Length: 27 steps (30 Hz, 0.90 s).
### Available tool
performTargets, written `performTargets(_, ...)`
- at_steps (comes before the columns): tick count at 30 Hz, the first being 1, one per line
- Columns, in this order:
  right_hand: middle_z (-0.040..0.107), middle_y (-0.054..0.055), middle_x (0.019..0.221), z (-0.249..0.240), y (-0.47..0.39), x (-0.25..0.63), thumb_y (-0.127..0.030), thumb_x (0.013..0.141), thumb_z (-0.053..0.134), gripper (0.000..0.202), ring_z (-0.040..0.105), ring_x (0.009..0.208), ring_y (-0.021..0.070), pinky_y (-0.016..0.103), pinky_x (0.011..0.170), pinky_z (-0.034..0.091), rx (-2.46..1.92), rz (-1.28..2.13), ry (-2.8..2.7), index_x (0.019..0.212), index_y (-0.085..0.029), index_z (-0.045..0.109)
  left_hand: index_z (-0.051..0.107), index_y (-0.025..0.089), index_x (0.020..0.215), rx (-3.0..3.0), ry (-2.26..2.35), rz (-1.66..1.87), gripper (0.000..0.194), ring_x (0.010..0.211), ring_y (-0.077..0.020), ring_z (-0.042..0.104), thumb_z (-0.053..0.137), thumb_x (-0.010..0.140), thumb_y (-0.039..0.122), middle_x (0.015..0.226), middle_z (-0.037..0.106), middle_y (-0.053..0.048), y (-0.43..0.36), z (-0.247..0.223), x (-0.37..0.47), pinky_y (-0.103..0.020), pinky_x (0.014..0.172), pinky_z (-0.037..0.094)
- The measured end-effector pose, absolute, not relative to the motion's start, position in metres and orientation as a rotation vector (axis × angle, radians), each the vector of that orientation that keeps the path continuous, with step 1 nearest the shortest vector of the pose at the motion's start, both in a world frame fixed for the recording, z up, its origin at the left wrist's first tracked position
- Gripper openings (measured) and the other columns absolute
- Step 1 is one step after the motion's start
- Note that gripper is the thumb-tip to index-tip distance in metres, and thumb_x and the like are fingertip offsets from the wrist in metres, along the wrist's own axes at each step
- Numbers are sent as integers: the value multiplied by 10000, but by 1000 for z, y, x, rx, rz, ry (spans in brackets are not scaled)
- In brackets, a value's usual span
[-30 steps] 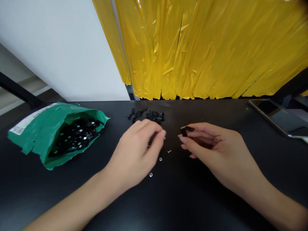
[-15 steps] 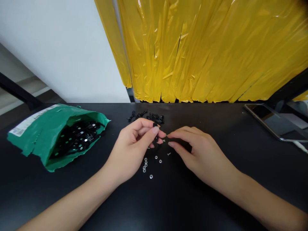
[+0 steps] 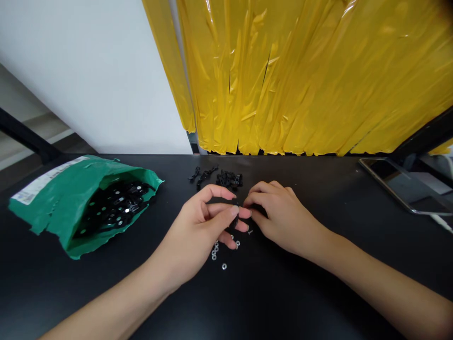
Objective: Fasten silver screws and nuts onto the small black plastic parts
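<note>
My left hand [image 3: 198, 224] is closed, its thumb and fingers on a small black plastic part [image 3: 234, 222] that is mostly hidden behind them. The index finger is lifted off and curves above the thumb. My right hand [image 3: 283, 215] meets the left fingertips from the right, thumb and forefinger drawn together; what they pinch, if anything, is hidden. Just below the hands a small screw [image 3: 249, 232] lies on the black table. Several small metal nuts [image 3: 224, 266] are scattered under and in front of my left hand.
Small black plastic parts [image 3: 229, 179] lie in a loose pile beyond my hands. On the left an open green bag [image 3: 53, 198] holds many black pieces. A phone [image 3: 406, 189] with a white cable rests at the right. Yellow plastic sheeting [image 3: 300, 85] hangs behind the table.
My right hand has come left and up to the left fingertips, and its fingers have closed together. My left index finger has lifted away from the thumb, and the lower fingers have spread.
</note>
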State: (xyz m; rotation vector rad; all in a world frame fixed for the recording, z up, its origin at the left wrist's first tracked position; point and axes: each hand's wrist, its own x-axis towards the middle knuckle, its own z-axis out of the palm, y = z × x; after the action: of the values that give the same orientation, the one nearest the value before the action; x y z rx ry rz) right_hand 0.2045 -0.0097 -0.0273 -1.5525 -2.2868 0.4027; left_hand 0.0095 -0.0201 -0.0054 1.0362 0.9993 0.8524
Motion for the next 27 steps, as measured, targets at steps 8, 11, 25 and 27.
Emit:
performTargets(8, 711, 16, 1114, -32, -8, 207, -260, 992, 687, 110, 597, 1039, 240, 445, 887, 373, -1437, 435, -2325, 1013, -307, 785, 586, 179, 887, 1199, 1184, 1022, 85, 766, -82, 608, 645, 948, 185, 1008, 789, -29, -6, -7, -5, -196, 670, 451)
performTargets(11, 692, 13, 1095, -33, -5, 203, -217, 984, 678, 122, 586, 1039, 242, 447, 886, 354, -1466, 434, -2334, 956, -293, 769, 725, 171, 978, 1327, 1228, 954, 92, 791, -90, 606, 646, 965, 216, 1010, 776, -28, -3, -6, -7, -205, 696, 463)
performTargets(25, 682, 61, 1127, -33, -8, 203, -215, 991, 593, 115, 551, 1061, 264, 452, 885, 339, -1419, 429, -2364, 922, -205, 684, 682, 200, 1123, 1350, 1075, 758, 214, 983, -163, 742, 735, 916, 205, 1067, 807, -38, -13, -9, -1, -291, 902, 550)
performTargets(27, 691, 48, 1109, -33, -8, 203, -203, 978, 611, 104, 556, 1056, 255, 449, 893, 338, -1411, 438, -2357, 915, -209, 693, 678, 210, 1147, 1381, 1075, 747, 228, 994, -179, 741, 725, 924, 224, 1092, 805, -42, -12, -10, -2, -311, 891, 542)
